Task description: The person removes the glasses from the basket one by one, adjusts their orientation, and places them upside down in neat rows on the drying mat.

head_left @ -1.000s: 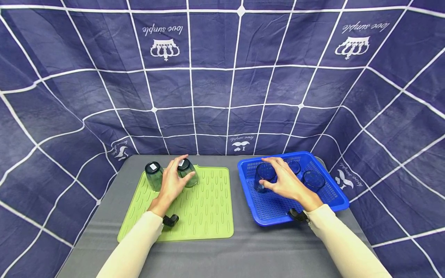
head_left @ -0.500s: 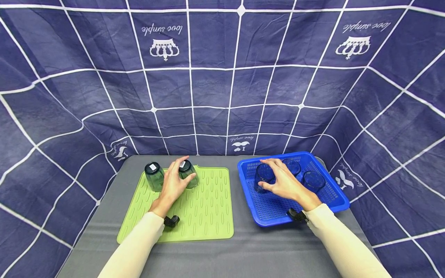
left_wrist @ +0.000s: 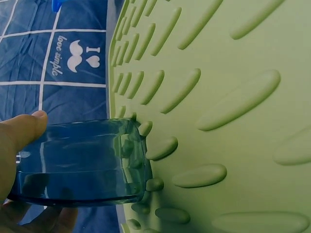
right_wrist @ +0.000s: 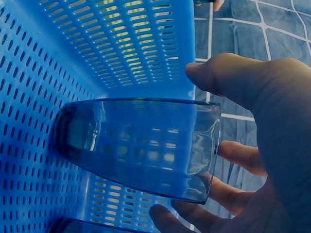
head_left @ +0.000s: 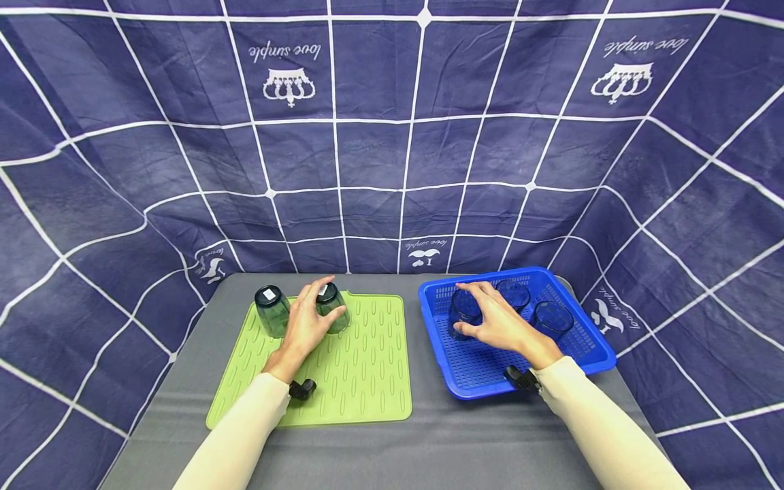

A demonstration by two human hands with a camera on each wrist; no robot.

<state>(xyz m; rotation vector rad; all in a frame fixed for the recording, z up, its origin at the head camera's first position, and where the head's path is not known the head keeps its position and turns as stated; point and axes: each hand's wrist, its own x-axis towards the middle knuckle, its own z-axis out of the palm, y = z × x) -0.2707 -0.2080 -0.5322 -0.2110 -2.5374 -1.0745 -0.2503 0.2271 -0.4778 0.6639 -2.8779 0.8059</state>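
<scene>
My left hand (head_left: 308, 323) grips an upside-down green-tinted drinking glass (head_left: 333, 313), thumb on one side and fingers on the other. In the left wrist view this glass (left_wrist: 82, 162) has its rim down at the ribbed green drying mat (left_wrist: 243, 160). A second upturned glass (head_left: 272, 314) stands on the mat just left of that hand. My right hand (head_left: 499, 323) reaches into the blue basket (head_left: 456, 388), fingers spread around the rim of an upright glass (head_left: 465, 309). In the right wrist view, a gap shows between thumb (right_wrist: 209, 73) and glass (right_wrist: 141, 145).
Two more upright glasses, one at the back (head_left: 513, 294) and one at the right (head_left: 552, 318), stand in the basket. Grey cloth (head_left: 422, 442) covers the table between mat and basket. A blue checked curtain (head_left: 380, 156) hangs behind and at both sides.
My left hand and its glass have shifted very slightly right and toward me. The right hand has edged slightly left around the rim; the basket's glasses stay put.
</scene>
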